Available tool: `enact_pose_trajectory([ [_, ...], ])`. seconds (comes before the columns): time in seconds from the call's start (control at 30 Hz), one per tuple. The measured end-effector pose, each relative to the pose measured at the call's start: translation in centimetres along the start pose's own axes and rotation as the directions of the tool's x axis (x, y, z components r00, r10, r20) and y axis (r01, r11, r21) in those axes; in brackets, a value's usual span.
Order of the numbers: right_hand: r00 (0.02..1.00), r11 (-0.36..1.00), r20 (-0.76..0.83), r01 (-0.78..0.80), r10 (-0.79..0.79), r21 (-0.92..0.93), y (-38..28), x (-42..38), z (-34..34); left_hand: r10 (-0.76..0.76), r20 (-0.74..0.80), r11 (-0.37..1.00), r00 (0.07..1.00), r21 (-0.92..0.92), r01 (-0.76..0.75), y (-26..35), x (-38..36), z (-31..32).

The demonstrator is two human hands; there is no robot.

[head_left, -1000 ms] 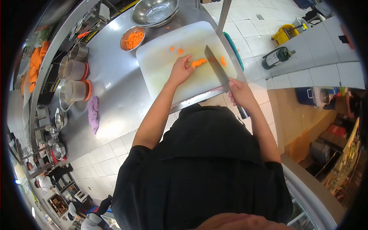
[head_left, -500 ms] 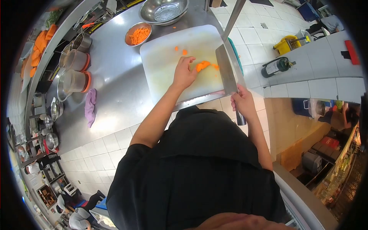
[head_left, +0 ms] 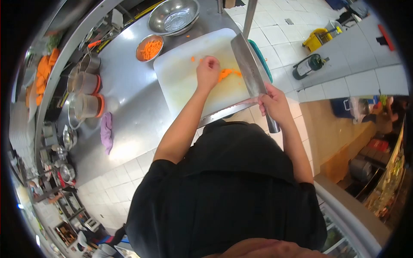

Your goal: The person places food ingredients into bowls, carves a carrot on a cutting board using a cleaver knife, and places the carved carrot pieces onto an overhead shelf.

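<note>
Right hand (head_left: 272, 103): closed around the handle of the knife (head_left: 250, 66), right of centre in the frame. Broad metal blade lies over the right part of the white cutting board (head_left: 178, 88), pointing to the top of the frame; contact with the board cannot be told.

Left hand (head_left: 208, 71): over the board, upper centre, fingers curled inward. Cannot tell whether the tips meet or pinch anything. Cut orange pieces (head_left: 226, 74) lie on the board just beside it, between hand and blade.

Surroundings: small metal bowl (head_left: 138, 53) of orange strips (head_left: 151, 49) near the board's upper-left corner; larger metal bowls (head_left: 161, 19) at top centre. Purple cloth (head_left: 106, 133) on the metal counter (head_left: 127, 94), left.

Writing: green fire extinguisher (head_left: 316, 62), upper right, bears a white label (head_left: 303, 68) with dark print, too small to read. Brand: cannot tell.
</note>
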State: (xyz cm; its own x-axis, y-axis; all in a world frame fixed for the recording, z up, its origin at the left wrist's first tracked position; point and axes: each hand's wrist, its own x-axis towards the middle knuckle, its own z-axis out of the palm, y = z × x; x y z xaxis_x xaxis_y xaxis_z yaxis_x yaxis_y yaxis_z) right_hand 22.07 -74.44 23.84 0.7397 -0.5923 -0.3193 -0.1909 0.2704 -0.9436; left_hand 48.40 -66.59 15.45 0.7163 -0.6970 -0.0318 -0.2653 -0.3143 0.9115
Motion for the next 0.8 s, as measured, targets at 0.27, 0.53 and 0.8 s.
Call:
enact_pose_trajectory([
  [0.27,0.981,0.981,0.188,-0.075,0.041,0.179,0.5,0.5,-0.3,0.058,0.563,0.288,0.825,-0.8,0.526,3.7,1.3,-0.7],
  [0.53,0.989,0.993,0.144,-0.039,0.022,0.115,2.0,0.1,-1.5,-0.061,0.514,0.593,0.856,-0.671,0.445,0.0,3.4,-1.2],
  [0.8,0.985,0.98,0.168,-0.078,0.047,0.184,3.4,-1.1,-1.5,0.036,0.601,0.486,0.799,-0.709,0.511,0.7,4.1,0.3],
])
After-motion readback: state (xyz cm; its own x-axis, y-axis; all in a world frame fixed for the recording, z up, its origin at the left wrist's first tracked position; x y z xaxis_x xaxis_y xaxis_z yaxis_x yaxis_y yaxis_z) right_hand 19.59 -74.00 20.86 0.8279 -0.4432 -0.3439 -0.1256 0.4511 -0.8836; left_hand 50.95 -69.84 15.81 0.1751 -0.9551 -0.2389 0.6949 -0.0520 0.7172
